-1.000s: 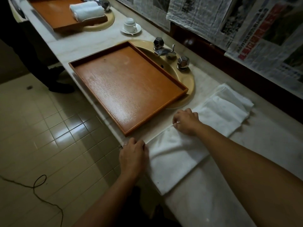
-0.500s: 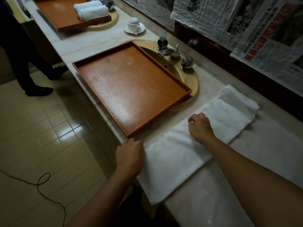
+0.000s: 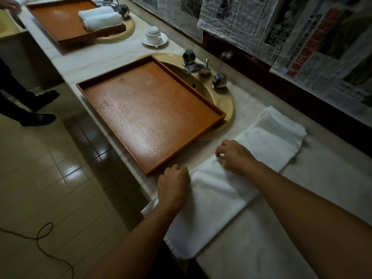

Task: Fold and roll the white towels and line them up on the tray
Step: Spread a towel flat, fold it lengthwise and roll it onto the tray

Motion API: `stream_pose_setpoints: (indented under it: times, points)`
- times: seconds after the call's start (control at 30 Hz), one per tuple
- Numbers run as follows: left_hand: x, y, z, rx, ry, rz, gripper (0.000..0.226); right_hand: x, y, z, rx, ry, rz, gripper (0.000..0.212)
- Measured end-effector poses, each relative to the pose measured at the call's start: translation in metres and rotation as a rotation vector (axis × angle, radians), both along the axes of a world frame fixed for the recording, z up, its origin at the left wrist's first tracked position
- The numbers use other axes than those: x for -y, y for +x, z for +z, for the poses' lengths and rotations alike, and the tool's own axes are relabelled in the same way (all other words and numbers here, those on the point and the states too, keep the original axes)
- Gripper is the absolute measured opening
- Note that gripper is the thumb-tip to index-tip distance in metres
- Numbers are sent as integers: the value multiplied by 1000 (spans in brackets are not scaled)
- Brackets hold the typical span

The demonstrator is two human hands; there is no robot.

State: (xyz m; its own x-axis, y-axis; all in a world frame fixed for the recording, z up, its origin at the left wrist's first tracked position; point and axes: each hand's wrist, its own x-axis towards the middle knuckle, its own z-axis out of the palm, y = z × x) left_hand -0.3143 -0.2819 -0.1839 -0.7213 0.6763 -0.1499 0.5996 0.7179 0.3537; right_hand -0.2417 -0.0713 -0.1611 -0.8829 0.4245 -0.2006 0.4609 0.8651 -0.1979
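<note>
A white towel (image 3: 217, 196), folded into a long strip, lies slantwise on the marble counter, and its near end hangs over the front edge. My left hand (image 3: 174, 186) rests on the towel's left edge near the counter front, fingers curled down over it. Farther along the same edge, my right hand (image 3: 234, 156) pinches the towel with bent fingers. The brown wooden tray (image 3: 149, 113) lies bare over the sink, just left of both hands.
A second tray (image 3: 58, 21) at the far end holds two rolled towels (image 3: 100, 19). A cup and saucer (image 3: 154, 36) and the tap (image 3: 196, 67) stand behind the near tray. Another person's shoes (image 3: 38, 117) and a cable (image 3: 40, 238) are on the tiled floor.
The towel has slid toward me, so its near end now droops over the counter front. My right hand shifted along the towel's edge and back. The person at left stepped.
</note>
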Motion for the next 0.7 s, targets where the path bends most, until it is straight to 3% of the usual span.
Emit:
stream_pose_setpoints:
  times: [0.3,0.5,0.7]
  points:
    - [-2,3,-2,-16,35,37,15,-13,-19,8,209,39,88,17]
    - [-4,3,-3,-17,60,72,19,-23,-22,15,263,-147,-91,3]
    - [-3,3,-4,-30,48,77,23,-23,-32,14,219,-98,-69,9]
